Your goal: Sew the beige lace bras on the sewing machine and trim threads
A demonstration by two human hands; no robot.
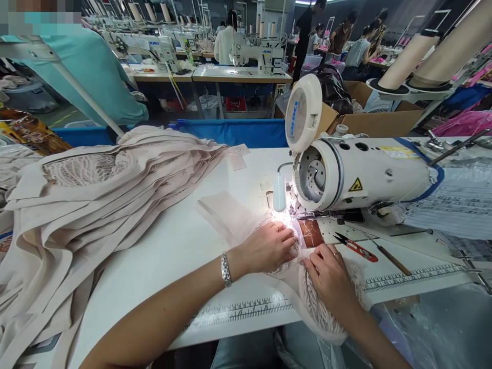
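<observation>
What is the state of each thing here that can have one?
Lace piece: partly hanging off the table
Left hand: resting on lace piece
Right hand: gripping lace piece
Machine end cover: swung open
Needle-area light: on
Fabric pile: loosely heaped
Red snips: lying on table
Cardboard box: open

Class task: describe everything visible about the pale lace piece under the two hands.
The pale piece is pinkish beige, joining plain, partly sheer-looking cloth with openwork lace. It lies bent on the white table, reaching the lit area at the sewing machine; a plain end extends left and a lacy part droops over the near edge. The left hand rests on it; the right hand seems to pinch it. Both partly hide it.
</observation>
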